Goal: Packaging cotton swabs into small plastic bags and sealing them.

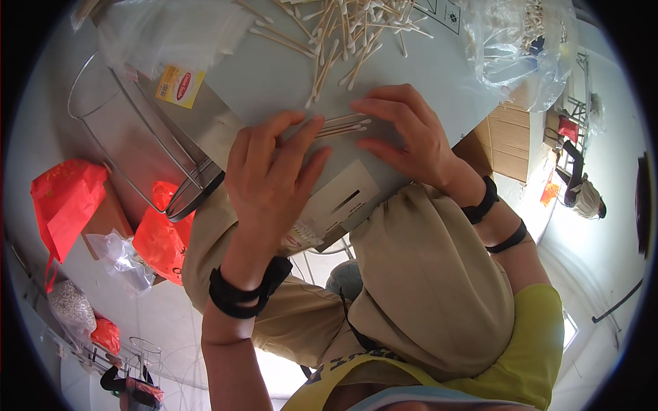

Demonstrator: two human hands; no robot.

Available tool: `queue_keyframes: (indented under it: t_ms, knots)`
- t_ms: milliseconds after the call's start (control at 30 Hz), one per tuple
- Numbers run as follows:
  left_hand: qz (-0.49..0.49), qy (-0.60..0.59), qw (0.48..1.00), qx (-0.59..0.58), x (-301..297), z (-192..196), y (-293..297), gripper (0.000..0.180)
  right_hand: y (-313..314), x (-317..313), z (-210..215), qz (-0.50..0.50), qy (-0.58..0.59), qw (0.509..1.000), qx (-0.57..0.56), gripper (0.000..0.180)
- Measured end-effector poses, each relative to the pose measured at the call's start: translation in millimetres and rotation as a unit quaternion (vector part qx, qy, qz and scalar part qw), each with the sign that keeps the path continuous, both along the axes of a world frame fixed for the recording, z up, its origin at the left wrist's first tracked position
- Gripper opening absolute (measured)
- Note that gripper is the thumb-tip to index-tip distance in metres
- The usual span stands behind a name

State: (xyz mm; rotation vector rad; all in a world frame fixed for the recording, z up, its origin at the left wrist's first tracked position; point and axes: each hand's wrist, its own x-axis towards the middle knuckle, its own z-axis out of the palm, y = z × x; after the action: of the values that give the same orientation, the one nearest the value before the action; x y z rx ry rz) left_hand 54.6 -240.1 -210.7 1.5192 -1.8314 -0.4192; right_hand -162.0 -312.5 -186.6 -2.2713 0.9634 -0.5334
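A small bundle of cotton swabs [340, 128] lies on the grey tabletop, between my two hands. My left hand [271, 161] is at its left end, fingers stretched out and fingertips at the sticks; the thumb stands apart. At the white cotton tips on the right, my right hand [410, 133] curves with thumb and fingers spread, holding nothing. Beyond the hands is a loose heap of cotton swabs [349, 31], pointing in many directions. A pale printed card [345, 195] lies at the near edge, with a small pack of swabs [301, 235] partly hidden by my left wrist.
Clear plastic bags [171, 34] and a yellow-and-red label [179, 85] lie at the far left. A clear bag of swabs [521, 51] sits at the far right above a cardboard box [504, 140]. Left are a metal frame [130, 154] and red bags [68, 205]. Other people [586, 195] sit farther off.
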Motion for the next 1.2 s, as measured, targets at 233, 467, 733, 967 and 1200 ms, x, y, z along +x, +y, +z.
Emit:
queue_keyframes:
  t_ms: [233,467,733,967,1200]
  knots:
    - [-0.121,-0.165,0.973,0.111,-29,20,22,0.069,13,-18,10,0.064,0.055,0.996,-0.023,0.066]
    - [-0.056,-0.187,0.968,0.159,-48,10,43,0.079,15,1,-4,0.146,0.032,0.989,0.015,0.075]
    - [-0.045,-0.223,0.964,0.141,-49,8,47,0.082,6,0,-8,0.057,0.052,0.993,-0.093,0.037]
    - [-0.044,-0.217,0.965,0.144,-51,5,50,0.082,-51,4,0,0.01,0.08,0.975,-0.208,0.029]
    - [-0.032,-0.194,0.97,0.143,-54,5,49,0.081,-42,16,-7,0.071,0.107,0.97,-0.209,0.019]
